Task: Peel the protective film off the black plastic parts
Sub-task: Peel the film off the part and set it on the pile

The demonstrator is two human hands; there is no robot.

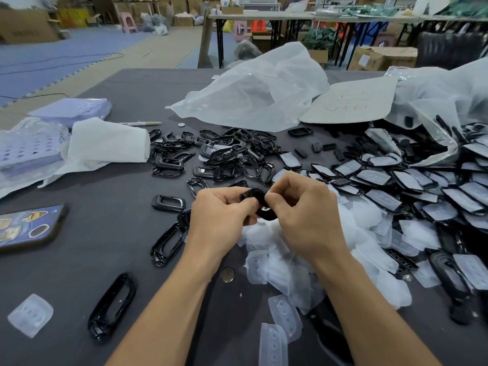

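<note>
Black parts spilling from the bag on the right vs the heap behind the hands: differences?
The right pile wears whitish film on most faces; the middle heap is mostly bare, glossy black. The right pile is closed plates, overlapping flat; the middle heap is open frames, tangled. Both are black plastic on the dark table.

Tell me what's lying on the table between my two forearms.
In the head view, a small round metal disc lies on the dark table between them, beside the edge of the peeled film pile.
</note>
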